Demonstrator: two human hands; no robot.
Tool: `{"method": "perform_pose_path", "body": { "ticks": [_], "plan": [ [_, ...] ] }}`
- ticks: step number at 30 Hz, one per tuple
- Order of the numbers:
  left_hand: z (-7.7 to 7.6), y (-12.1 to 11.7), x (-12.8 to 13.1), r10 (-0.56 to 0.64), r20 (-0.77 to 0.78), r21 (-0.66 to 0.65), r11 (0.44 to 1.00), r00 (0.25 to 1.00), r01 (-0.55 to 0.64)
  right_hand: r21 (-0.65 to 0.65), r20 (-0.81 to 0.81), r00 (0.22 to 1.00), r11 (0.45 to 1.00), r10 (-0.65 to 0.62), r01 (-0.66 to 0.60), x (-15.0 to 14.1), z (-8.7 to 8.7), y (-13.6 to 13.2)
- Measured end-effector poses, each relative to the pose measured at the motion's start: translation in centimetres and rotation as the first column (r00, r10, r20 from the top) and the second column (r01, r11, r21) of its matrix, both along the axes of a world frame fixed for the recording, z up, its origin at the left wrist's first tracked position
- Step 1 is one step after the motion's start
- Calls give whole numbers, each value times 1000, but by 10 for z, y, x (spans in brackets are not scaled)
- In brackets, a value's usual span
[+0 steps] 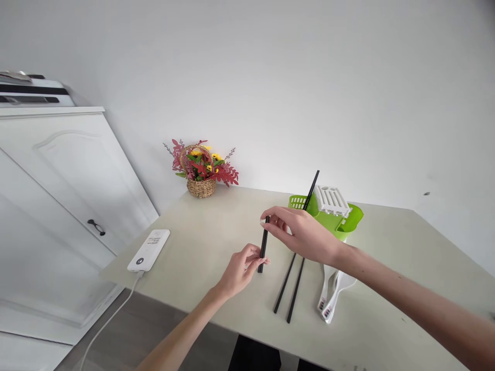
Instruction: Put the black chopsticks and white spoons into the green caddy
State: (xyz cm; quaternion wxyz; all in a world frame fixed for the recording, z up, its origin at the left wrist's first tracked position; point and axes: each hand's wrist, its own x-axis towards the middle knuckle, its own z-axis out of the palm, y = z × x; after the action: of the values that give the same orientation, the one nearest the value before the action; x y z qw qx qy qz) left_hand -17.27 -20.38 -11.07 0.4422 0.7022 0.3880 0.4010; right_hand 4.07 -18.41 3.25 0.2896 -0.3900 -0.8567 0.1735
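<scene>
My left hand (240, 270) pinches the lower part of a small bundle of black chopsticks (264, 241). My right hand (303, 232) grips the upper end of the same bundle, which stands nearly upright above the table. How many sticks are in it I cannot tell. Below my right hand, two long black chopsticks (296, 289) slant across the tabletop, their middles hidden by the hand. A black length rises beyond it, in front of a green plastic utensil holder (328, 222). On that holder sits a white slotted rack (332, 200). White rice paddles (333, 299) lie under my right forearm.
The pale table (216, 232) meets the wall at the back. A wicker basket of artificial flowers (201, 186) stands at its far left. A white power bank (149, 250) with a cable (112, 315) lies near the left edge, beside a white cabinet (73, 170).
</scene>
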Motion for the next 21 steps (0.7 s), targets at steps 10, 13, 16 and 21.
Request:
{"method": "perform_pose_path", "body": {
  "ticks": [10,13,16,21],
  "plan": [
    [-24,-3,-6,-9,42,-75,997,999,12,-97,-28,999,995,16,-19,-2,8,5],
    [-30,-6,-9,2,33,-112,994,999,2,-144,-43,999,989,18,-24,0,11,2],
    [-32,-8,-11,13,15,-119,993,1000,-11,-167,-41,999,986,13,-20,2,14,-2],
    [-31,-9,-9,25,-9,-107,994,1000,-26,-205,-26,1000,979,16,-21,8,17,-11]
  ]
}}
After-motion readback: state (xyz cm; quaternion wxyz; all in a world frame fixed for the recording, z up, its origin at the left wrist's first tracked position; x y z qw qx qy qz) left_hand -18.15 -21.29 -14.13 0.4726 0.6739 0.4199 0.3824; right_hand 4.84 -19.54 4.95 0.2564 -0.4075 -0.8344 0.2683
